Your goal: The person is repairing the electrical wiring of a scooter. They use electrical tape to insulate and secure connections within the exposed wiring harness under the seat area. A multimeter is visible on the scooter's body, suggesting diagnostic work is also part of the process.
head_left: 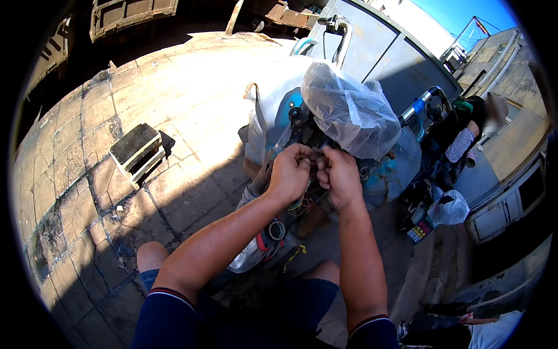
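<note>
A person crouches on a sunlit paved yard, both hands raised to the opened front of a blue scooter (395, 174) whose panel is off, leaving its wiring within reach. The left hand (289, 174) and right hand (339, 175) meet just below a clear plastic bag (349, 107) tied over the handlebar head, apparently to keep dust or water off the exposed parts. Each hand's grip is narrow, fingertips pinched together on thin strands of the wire bundle (307, 202), which hangs out of the scooter's front between the hands and trails downward; the strand ends themselves are too small to make out. The wrists sit close, nearly touching, a posture that suits fine work on something small held taut between two pinches.

A roll of dark tape (276, 230) lies just under the left forearm on the scooter's lower body, near enough to grab without shifting stance. A yellow wire offcut (296, 253) rests nearby. A low step stool (138, 152) stands well apart on the paving (87, 192) to the left. Another person (465, 131) sits beyond a second scooter handlebar at right, uninvolved.
</note>
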The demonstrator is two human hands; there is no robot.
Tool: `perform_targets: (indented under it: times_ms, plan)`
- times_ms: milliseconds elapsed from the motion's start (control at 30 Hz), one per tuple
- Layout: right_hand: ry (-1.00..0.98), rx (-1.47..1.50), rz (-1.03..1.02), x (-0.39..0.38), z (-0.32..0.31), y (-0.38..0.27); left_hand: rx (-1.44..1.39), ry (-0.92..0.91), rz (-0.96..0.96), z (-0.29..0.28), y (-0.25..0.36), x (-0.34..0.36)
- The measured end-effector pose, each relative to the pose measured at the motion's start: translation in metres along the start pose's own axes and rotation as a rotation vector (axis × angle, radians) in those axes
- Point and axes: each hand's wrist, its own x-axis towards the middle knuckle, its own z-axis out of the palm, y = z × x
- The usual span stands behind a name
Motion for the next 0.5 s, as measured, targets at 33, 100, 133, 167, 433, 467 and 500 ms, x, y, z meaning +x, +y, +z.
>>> perform_targets:
  times_ms: [33, 100, 133, 167, 433, 467, 500]
  plan:
    - [0.027, -0.006, 0.005, -0.002, 0.002, -0.001, 0.044, 0.019, -0.026, -0.001, 0.003, 0.002]
    - [0.037, 0.006, 0.004, -0.003, 0.000, -0.001, 0.131, 0.055, -0.080, -0.002, 0.009, 0.011]
    - [0.038, 0.014, 0.000, -0.005, 0.001, -0.002, 0.161, 0.042, -0.080, -0.003, 0.008, 0.018]
    - [0.027, 0.020, -0.001, -0.005, 0.002, -0.002, 0.190, 0.030, -0.080, -0.004, 0.007, 0.026]
    - [0.014, 0.073, -0.024, -0.003, 0.007, 0.004, 0.311, -0.024, -0.166, -0.004, 0.001, 0.055]
    - [0.026, 0.066, -0.028, -0.004, 0.005, 0.005, 0.229, -0.029, -0.223, -0.007, 0.004, 0.054]
    - [0.039, 0.058, -0.033, -0.004, 0.004, 0.005, 0.147, -0.033, -0.281, -0.009, 0.007, 0.052]
